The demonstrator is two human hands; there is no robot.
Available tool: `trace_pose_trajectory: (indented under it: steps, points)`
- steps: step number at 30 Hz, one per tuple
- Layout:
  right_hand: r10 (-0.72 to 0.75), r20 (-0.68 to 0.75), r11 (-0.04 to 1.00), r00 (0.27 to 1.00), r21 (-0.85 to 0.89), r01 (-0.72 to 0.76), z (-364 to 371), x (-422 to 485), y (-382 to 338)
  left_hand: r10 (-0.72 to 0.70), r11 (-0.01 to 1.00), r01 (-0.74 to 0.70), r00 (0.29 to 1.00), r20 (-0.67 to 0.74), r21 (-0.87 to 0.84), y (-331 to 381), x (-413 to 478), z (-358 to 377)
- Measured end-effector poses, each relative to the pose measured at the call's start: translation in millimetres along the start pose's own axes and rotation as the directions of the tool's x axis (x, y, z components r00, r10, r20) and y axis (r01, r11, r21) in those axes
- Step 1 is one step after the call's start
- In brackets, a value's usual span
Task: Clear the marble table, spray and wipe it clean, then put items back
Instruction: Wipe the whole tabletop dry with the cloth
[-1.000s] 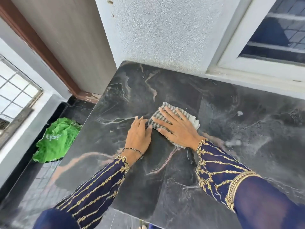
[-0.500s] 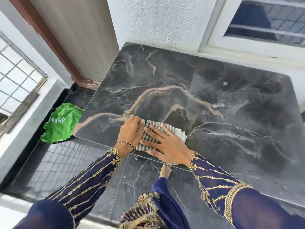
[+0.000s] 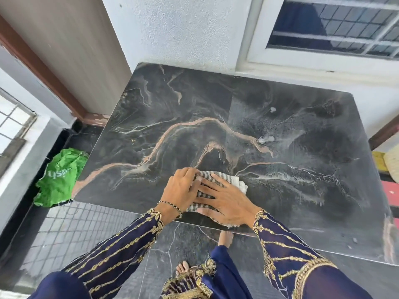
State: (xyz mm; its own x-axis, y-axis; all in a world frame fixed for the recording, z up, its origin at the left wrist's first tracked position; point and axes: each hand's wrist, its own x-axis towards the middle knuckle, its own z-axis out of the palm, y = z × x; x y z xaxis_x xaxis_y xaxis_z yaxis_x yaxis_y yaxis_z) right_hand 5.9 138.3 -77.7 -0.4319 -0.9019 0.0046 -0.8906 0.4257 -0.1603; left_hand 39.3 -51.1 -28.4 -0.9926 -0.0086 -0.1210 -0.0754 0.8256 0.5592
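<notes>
Marble table [image 3: 280,100], one dark slab veined in orange and white, stands pushed up against the white textured wall [image 3: 183,29] under a window [image 3: 336,24]; a wooden door [image 3: 64,46] with a brown frame sits to its left. Its top is bare apart from one cloth and two hands, with a couple of small pale foamy blobs [image 3: 266,139] right of centre and a hazy film across that half. On the floor by the table's left edge lies one crumpled green bag [image 3: 60,175]. At the far right edge, something yellow and something red show only in slivers, too cut off to name. One striped grey-and-white cloth [image 3: 232,180] lies folded at the near edge of the slab. The right hand [image 3: 224,201] lies flat on it, fingers spread and pressing down. The left hand [image 3: 181,190], one beaded bracelet at its wrist, has its fingers curled over the cloth's left end. Two bare feet show on the floor below
</notes>
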Motion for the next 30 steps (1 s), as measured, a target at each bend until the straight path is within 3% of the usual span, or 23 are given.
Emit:
trace_pose_trajectory:
  steps: [5, 11, 16, 20, 24, 27, 30]
  points:
    - [0.079, 0.013, 0.996, 0.997, -0.030, -0.079, -8.9, 26.6, 65.5, 0.015, 1.000, -0.015, 0.999, 0.049, -0.017, -3.1, 37.6, 5.1]
    - [0.157, 0.069, 0.987, 0.985, -0.038, -0.155, -23.0, 65.5, 142.3, 0.039, 0.999, -0.039, 0.998, -0.049, 0.004, 1.8, 114.2, 0.9]
    - [0.182, 0.103, 0.983, 0.978, -0.011, -0.181, -34.3, 96.3, 205.1, 0.044, 0.995, -0.044, 0.999, 0.005, 0.089, 10.2, 190.7, -9.5]
    - [0.252, 0.122, 0.966, 0.960, 0.035, -0.258, -42.5, 126.6, 252.7, -0.081, 0.956, 0.062, 0.995, 0.056, 0.286, 18.9, 248.2, -21.2]
    - [0.311, 0.132, 0.944, 0.941, 0.069, -0.321, -52.2, 157.7, 288.0, -0.261, 0.861, 0.143, 0.948, 0.183, 0.487, 40.0, 295.4, -33.6]
    - [0.344, 0.146, 0.929, 0.927, 0.090, -0.359, -56.7, 176.3, 310.5, -0.396, 0.829, 0.244, 0.891, 0.220, 0.503, 59.8, 317.1, -36.3]
    - [0.387, 0.157, 0.908, 0.909, 0.104, -0.405, -61.1, 194.8, 329.1, -0.445, 0.810, 0.269, 0.860, 0.249, 0.521, 66.5, 325.2, -33.9]
